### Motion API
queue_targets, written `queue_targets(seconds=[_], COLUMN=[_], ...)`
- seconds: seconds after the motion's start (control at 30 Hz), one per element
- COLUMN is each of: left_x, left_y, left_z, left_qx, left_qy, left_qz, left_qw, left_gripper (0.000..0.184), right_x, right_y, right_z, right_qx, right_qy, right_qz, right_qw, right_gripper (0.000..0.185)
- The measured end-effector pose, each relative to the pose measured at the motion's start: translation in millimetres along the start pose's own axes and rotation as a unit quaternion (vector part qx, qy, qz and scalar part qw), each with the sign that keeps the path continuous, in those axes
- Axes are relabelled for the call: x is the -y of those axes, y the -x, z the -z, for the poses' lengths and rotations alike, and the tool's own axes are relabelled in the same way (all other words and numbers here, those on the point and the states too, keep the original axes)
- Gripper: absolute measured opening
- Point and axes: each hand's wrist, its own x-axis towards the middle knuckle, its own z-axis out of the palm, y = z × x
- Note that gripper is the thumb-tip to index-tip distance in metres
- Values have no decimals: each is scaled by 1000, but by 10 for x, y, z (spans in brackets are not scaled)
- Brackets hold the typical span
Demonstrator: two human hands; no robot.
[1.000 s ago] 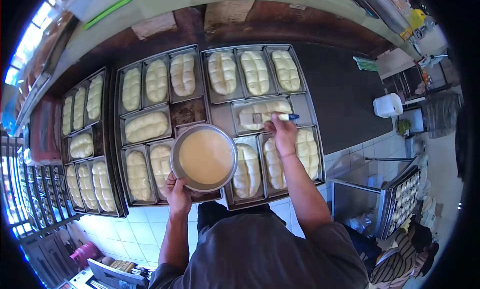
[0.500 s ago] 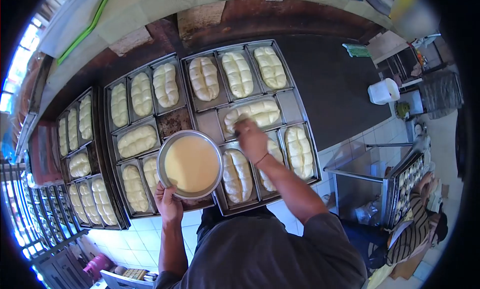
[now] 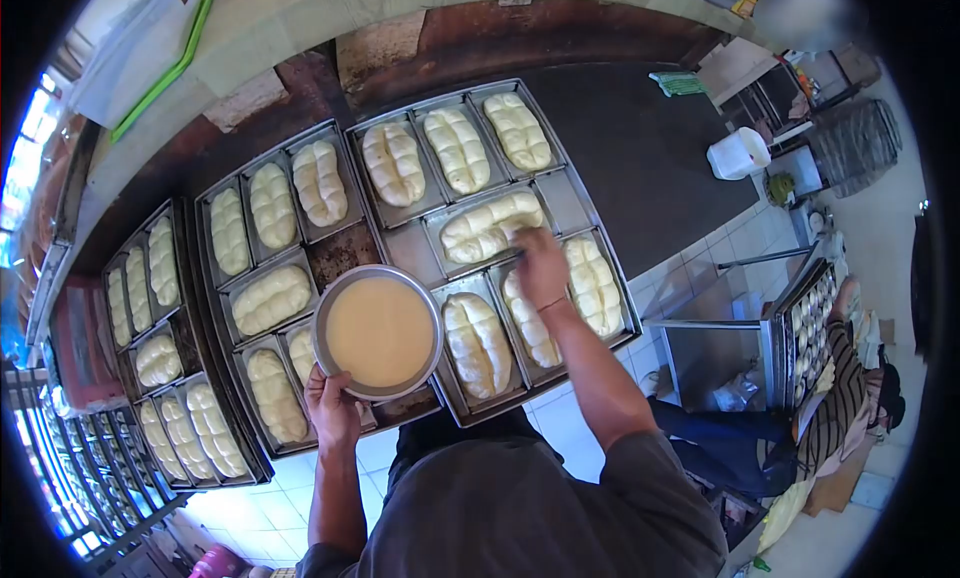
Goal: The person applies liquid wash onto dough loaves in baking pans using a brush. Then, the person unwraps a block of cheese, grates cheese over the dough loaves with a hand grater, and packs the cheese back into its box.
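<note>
My left hand (image 3: 334, 406) grips the near rim of a round metal bowl (image 3: 378, 333) of pale yellow liquid, held above the trays. My right hand (image 3: 541, 270) is closed around a brush, mostly hidden by the hand, at the right end of a sideways dough loaf (image 3: 490, 227). That loaf lies in the middle compartment of the right metal tray (image 3: 405, 250). Upright loaves lie in the compartments above and below it. Under my right hand, another loaf (image 3: 533, 320) is partly covered by the hand and wrist.
Further trays of loaves (image 3: 270, 298) stand at the left. A white container (image 3: 738, 154) is at the dark table's right edge, with a green packet (image 3: 677, 84) behind. A person in a striped top (image 3: 835, 408) is at the lower right beside a rack tray (image 3: 806, 328).
My right hand has swept left along the sideways loaf, then back to its right end. The bowl remains in my left hand. The whole view has shifted and turned.
</note>
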Motion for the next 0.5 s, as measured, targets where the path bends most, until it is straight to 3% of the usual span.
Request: queue_targets(seconds=[0.1, 0.17, 0.2, 0.27, 0.3, 0.4, 0.5], left_x=[-10, 88, 133, 130, 127, 158, 213], left_y=[-6, -30, -50, -26, -27, 25, 39], left_z=[-61, -33, -5, 28, -15, -79, -90], left_qx=[-2, 0, 6, 6, 15, 39, 55], left_qy=[7, 13, 18, 22, 17, 18, 1], left_qz=[11, 22, 30, 35, 43, 61, 41], left_qw=[1000, 1000, 999, 999, 999, 997, 998], left_gripper=[20, 20, 20, 21, 20, 19, 10], right_x=[667, 924, 1093, 1347, 1408, 1512, 1459], right_y=[169, 209, 145, 35, 31, -8, 27], right_z=[273, 494, 714, 1134, 1130, 1176, 1019], right_qx=[19, -80, -72, -75, -74, 98, 124], right_qy=[-107, -276, -284, -503, -506, -268, -209], right_qz=[-7, -94, -92, -240, -237, -106, -99], right_qw=[994, 953, 952, 827, 826, 953, 965], right_gripper=[15, 12, 12, 12, 12, 17, 19])
